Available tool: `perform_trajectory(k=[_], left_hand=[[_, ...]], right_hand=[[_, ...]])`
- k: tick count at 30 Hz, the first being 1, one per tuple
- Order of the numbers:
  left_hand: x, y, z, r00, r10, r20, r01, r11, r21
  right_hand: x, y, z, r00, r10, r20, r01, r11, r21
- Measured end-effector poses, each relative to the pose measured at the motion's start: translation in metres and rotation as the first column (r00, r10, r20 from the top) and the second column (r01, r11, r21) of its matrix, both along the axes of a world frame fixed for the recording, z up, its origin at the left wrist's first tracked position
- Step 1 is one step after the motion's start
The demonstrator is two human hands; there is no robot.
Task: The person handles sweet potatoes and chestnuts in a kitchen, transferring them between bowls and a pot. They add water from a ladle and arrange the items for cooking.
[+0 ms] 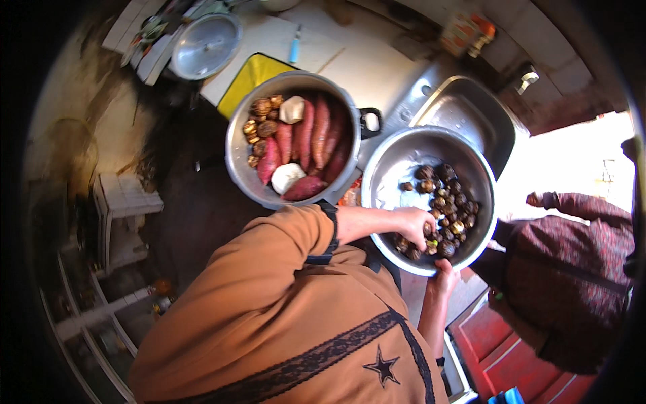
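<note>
My left hand (417, 226) reaches across into a wide metal bowl (383, 177), its fingers down among small brown taro corms (448, 202). Whether it grips one is hidden by the fingers and the pile. My right hand (444, 278) holds the near rim of the bowl. Left of the bowl stands a large metal pot (234, 161) with a black handle (372, 122). Inside the pot lie red-skinned sweet potatoes (304, 134), two pale peeled pieces, one of them a white chunk (288, 178), and several taro corms (266, 128) along its left wall.
A stainless steel sink (467, 108) lies behind the bowl. On the counter (348, 45) are a blue-handled knife (294, 45), a yellow board or mat (247, 83) and a metal lid (208, 46). Another person (565, 272) stands close on the right, by a red panelled surface (520, 358).
</note>
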State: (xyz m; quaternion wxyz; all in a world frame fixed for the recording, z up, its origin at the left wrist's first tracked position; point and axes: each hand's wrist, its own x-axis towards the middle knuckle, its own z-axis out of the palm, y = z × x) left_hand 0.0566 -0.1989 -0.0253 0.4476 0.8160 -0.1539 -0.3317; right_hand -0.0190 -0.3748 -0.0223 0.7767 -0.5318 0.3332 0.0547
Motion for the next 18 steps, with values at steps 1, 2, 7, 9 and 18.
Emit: perform_trajectory(k=[1,2,7,9,18], left_hand=[[-0.003,0.001,0.002,0.998,0.005,-0.058,-0.005,1.0,-0.003],[-0.006,0.0,0.004,0.991,0.051,-0.128,-0.05,0.999,0.007],[-0.015,0.001,0.012,0.981,0.146,-0.129,-0.143,0.989,0.03],[-0.007,0.005,0.014,0.951,0.247,-0.189,-0.27,0.956,-0.112],[0.024,0.026,0.07,0.767,0.333,-0.548,-0.576,0.734,-0.36]], right_hand=[[0.0,0.002,0.003,0.999,-0.012,-0.032,0.012,1.0,-0.011],[0.0,0.003,0.006,1.0,0.004,-0.029,-0.004,1.0,0.005],[0.004,0.012,0.031,0.998,0.061,-0.028,-0.063,0.994,-0.086],[0.008,0.014,0.042,0.998,0.058,0.04,-0.056,0.997,-0.047],[0.048,0.012,0.057,0.985,0.033,0.168,-0.002,0.984,-0.18]])
